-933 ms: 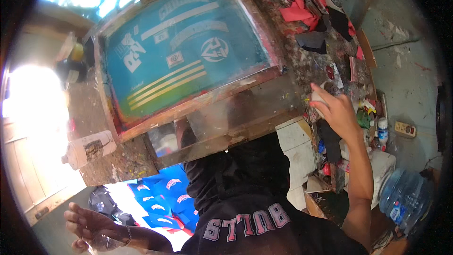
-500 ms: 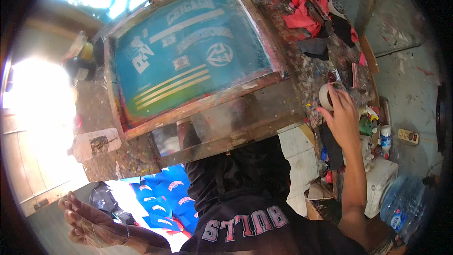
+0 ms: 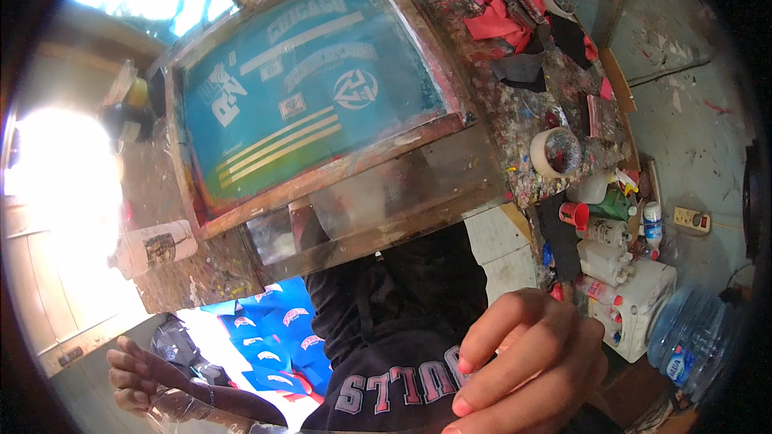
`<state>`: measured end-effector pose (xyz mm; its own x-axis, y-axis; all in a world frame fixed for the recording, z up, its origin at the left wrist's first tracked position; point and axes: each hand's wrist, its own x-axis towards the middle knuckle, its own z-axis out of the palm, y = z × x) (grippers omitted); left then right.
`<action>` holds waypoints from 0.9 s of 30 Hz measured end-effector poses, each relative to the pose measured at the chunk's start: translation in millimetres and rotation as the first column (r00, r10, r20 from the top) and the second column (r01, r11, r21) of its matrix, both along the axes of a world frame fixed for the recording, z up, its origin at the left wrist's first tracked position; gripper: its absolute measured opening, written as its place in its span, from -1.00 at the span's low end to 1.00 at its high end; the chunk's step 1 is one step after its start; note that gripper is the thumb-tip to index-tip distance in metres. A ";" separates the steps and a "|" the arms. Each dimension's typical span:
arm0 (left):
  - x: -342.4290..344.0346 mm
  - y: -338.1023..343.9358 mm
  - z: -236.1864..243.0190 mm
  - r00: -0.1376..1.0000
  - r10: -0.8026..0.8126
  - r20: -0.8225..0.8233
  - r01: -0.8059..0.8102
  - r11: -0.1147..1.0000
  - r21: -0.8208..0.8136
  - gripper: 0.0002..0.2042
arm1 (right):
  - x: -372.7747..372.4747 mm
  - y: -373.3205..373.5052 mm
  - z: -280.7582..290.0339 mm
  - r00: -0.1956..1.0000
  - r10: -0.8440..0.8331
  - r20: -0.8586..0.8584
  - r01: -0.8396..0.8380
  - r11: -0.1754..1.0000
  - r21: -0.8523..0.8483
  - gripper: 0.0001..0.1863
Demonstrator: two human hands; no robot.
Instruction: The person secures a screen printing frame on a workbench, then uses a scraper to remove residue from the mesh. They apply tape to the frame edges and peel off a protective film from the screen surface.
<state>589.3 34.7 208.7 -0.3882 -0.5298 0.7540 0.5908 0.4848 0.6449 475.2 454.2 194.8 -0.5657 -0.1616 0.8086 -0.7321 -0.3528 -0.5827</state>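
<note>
At the lower left, my left hand (image 3: 141, 378) has its fingers curled around a clear plastic film (image 3: 181, 407), whose glossy edge runs along the bottom of the picture. My right hand (image 3: 531, 362) is raised close in front of my black printed shirt (image 3: 394, 354). Its fingers are bent and pressed together; whatever they may pinch is hidden. A roll of tape (image 3: 543, 162) lies on the paint-stained table (image 3: 515, 124), away from both hands. The wood-framed printing screen (image 3: 322, 133), teal with pale lettering and stripes, rests in front of me.
Red and black cloth scraps (image 3: 503, 20) lie at the table's far right. A pale bottle (image 3: 157, 247) lies at its left edge. Below right are a red cup (image 3: 573, 214), a white jug (image 3: 643, 305) and a big blue water bottle (image 3: 691, 337). Blue printed pieces (image 3: 273, 333) are spread lower left.
My right hand has let go of the tape roll and come back toward me, low and close. The roll now lies flatter on the table. My left hand has hardly moved.
</note>
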 end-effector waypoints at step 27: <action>-316.8 88.6 -189.2 0.590 -0.187 0.786 0.387 0.919 -0.072 -0.85 | -269.1 -14.4 -215.1 0.449 -0.474 0.757 0.168 0.877 0.450 -0.82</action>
<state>272.5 123.3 19.5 -0.9685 -0.1530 0.1963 0.0790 0.5589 0.8254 206.1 439.7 -20.2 -0.9909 0.0656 -0.1179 0.1230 0.0812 -0.9891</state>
